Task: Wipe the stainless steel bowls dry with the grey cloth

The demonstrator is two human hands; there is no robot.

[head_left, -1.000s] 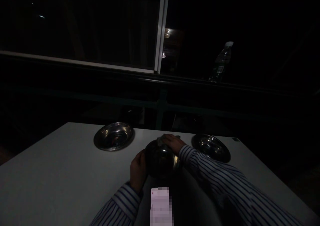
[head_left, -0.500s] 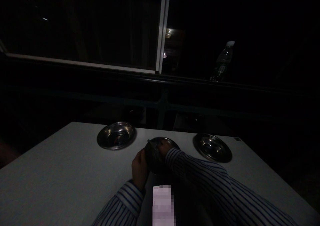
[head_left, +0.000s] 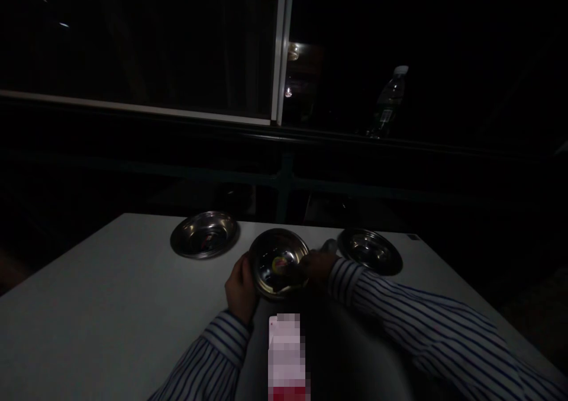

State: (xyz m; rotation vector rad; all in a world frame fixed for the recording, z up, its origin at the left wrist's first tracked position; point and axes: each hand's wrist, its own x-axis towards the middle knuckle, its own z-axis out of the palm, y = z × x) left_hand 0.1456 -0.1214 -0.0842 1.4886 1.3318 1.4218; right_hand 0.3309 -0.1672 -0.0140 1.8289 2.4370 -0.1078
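A shiny metal bowl [head_left: 266, 247] is at the middle of the white table [head_left: 146, 306], its inside facing me. Inside it shows a small yellow and red patch, perhaps a label or a reflection. My left hand [head_left: 241, 288] is closed on the bowl's left rim. My right hand [head_left: 318, 267] is at the right rim, fingers closed on a dark, limp cloth. A greyish end of this cloth [head_left: 329, 246] sticks out beyond the hand. Dim light hides the fingertips.
One metal dish [head_left: 205, 235] sits at the back left, another metal dish [head_left: 370, 251] at the back right. A plastic bottle [head_left: 390, 102] stands beyond the table by the window frame [head_left: 280, 52]. A pale blurred-out object [head_left: 286, 348] is low in front of me.
My right hand has moved right with the cloth, from over the bowl to its right rim. The bowl's inside now shows. My left hand keeps its hold.
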